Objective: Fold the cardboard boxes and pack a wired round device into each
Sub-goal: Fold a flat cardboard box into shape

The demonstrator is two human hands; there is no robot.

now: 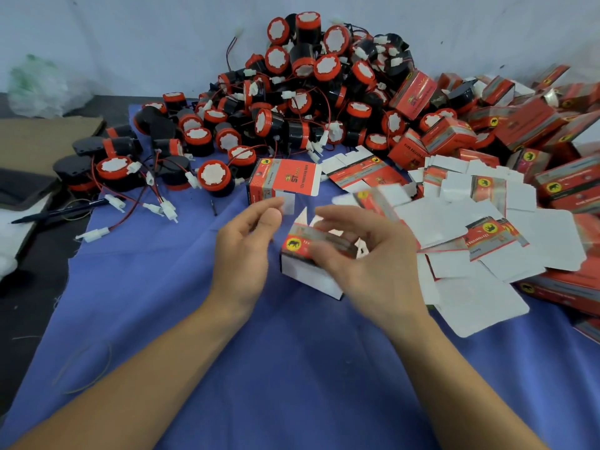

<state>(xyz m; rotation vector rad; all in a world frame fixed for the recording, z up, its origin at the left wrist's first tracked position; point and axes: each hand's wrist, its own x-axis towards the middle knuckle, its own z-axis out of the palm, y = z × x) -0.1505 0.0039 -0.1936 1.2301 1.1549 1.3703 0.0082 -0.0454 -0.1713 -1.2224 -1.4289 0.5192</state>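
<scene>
Folding is the step in hand, seen from the head camera: a small red-and-white cardboard box (303,274) sits on the blue cloth (259,368) right in front of the person, its white flaps sticking up loose at the top. The right hand (367,254) is blurred but lies over the box, thumb on the printed front and fingers curled across the top, grasping it. The left hand (243,245) hangs just beside the box's left end with fingers loosely bent; I cannot tell whether it pinches a flap or holds nothing. The inside of the box is hidden from me. I judge the next move calls for tucking those flaps to close one end, then reaching for a wired round device (212,175) from the heap (308,92) against the pale wall (130,27). Another box (282,177) stands upright just behind the hands. To the right lie flat box blanks (454,222), with closed boxes (526,125) piled beyond. At the left are a pen (58,212), a brown cardboard sheet (39,141) and a crumpled plastic bag (42,82).
</scene>
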